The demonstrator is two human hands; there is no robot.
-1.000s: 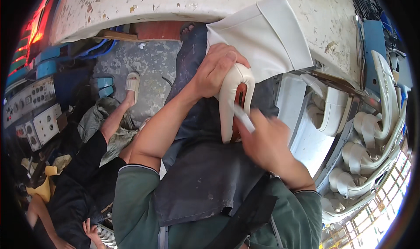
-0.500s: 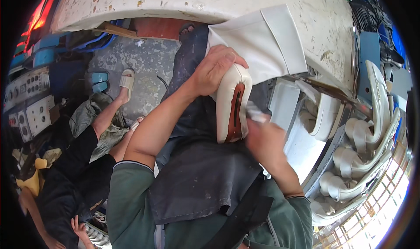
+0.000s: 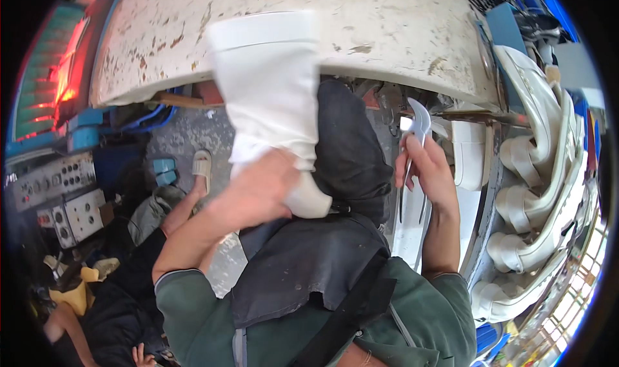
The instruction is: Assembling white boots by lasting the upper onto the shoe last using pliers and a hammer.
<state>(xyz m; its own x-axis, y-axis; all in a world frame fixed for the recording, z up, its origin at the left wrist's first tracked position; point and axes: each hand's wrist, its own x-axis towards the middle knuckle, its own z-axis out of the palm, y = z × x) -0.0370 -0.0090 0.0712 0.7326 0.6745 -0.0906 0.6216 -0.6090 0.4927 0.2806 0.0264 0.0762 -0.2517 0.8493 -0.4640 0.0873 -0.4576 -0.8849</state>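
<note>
A white boot (image 3: pixel 267 102) lies over my lap, its blurred shaft reaching across the edge of the workbench. My left hand (image 3: pixel 264 183) is closed round the boot near its ankle. Below that hand the rounded pale foot end (image 3: pixel 309 198) rests close to my dark apron (image 3: pixel 303 264). To the right, apart from the boot, my right hand (image 3: pixel 425 167) grips metal pincers (image 3: pixel 420 117) with a curved jaw at the top and two long handles pointing down. The boot's sole is hidden from view.
The worn, paint-chipped workbench (image 3: pixel 361 31) spans the front. On my right stands a rack with several white shoes (image 3: pixel 516 196), beside white pieces (image 3: pixel 465 154) in a tray. A seated co-worker (image 3: pixel 116 309) is at lower left, near dial panels (image 3: pixel 55 180). Red light glows (image 3: pixel 68 77) far left.
The boot has turned so its sole no longer faces up, and its shaft has swung left. My right hand has moved away from the sole, up and right, with the pincers.
</note>
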